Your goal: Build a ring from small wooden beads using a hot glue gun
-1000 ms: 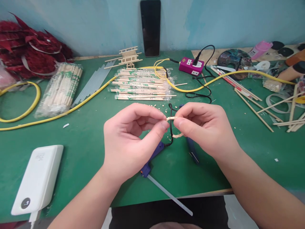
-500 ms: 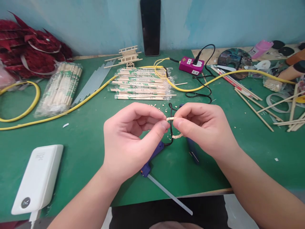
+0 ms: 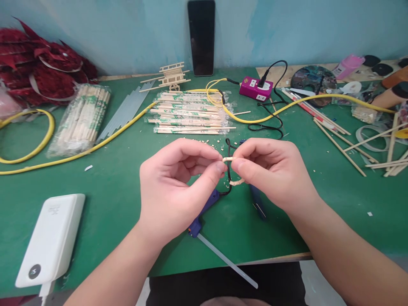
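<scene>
Between my hands is a small ring-like piece of short wooden stick segments (image 3: 236, 182), partly hidden by fingers. My left hand (image 3: 178, 187) pinches its left side between thumb and fingertips. On the other side, my right hand (image 3: 274, 174) grips it between thumb and index finger. Below my left hand lies a blue glue gun (image 3: 207, 207), partly covered, with a translucent glue stick (image 3: 228, 261) sticking out over the table edge. A dark blue tool (image 3: 258, 202) lies under my right hand; its kind is hidden.
Wrapped chopsticks (image 3: 188, 112) lie behind my hands, near a small wooden cart model (image 3: 174, 76). A yellow cable (image 3: 127, 127) crosses the green table (image 3: 111, 221). A white power bank (image 3: 51, 238) sits left; loose sticks (image 3: 341, 146) lie right. A purple power socket (image 3: 255, 88) stands behind.
Almost nothing differs. My left hand has shifted very slightly right, and both hands keep their pinch on the wooden ring piece.
</scene>
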Tool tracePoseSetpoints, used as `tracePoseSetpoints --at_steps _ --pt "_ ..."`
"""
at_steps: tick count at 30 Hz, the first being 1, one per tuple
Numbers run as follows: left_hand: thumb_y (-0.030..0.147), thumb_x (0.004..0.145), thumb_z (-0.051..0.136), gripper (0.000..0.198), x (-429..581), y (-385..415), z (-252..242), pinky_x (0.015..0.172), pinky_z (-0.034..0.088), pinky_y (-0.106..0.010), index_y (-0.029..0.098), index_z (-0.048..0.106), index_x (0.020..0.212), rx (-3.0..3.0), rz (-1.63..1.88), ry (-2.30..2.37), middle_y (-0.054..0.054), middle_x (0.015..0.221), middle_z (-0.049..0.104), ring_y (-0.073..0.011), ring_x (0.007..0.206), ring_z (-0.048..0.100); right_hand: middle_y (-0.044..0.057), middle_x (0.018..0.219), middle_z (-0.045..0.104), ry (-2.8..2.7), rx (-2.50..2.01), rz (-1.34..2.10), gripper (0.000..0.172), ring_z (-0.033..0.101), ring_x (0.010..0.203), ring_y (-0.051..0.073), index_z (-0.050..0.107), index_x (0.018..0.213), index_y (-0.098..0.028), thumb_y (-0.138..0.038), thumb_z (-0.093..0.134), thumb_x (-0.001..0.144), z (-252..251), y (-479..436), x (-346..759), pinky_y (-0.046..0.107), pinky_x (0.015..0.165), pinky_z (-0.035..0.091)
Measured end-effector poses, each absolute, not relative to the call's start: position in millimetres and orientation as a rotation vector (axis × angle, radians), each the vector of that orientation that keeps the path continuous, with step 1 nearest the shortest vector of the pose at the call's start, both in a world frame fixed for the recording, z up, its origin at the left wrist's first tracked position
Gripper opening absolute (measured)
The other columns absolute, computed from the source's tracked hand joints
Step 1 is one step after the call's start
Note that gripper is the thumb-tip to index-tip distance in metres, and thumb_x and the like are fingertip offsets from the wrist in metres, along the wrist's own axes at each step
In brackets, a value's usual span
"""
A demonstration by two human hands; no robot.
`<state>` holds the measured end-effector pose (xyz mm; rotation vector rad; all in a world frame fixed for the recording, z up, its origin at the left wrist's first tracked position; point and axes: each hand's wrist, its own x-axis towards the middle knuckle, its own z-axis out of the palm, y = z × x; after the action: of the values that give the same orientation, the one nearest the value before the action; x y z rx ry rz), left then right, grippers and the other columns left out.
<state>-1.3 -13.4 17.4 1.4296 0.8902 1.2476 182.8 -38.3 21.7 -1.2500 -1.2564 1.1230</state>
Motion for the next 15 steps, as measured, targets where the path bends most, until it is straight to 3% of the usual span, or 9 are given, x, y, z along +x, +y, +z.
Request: tracePoseSetpoints --at_steps 15 --pt "0.004 0.088 0.088 0.018 -4.9 -9.4 19.8 0.07 0.073 -0.026 0.019 0.08 0.09 1.165 1.117 0.84 0.0 0.085 0.081 -0.0155 0.072 0.081 -0.005 0.065 0.071 -1.265 -1.232 1.076 0.019 0.06 0.055 0.007 0.074 0.072 -0.02 -0.01 0.076 0.088 19.5 -39.6 183.0 0.018 0.048 0.044"
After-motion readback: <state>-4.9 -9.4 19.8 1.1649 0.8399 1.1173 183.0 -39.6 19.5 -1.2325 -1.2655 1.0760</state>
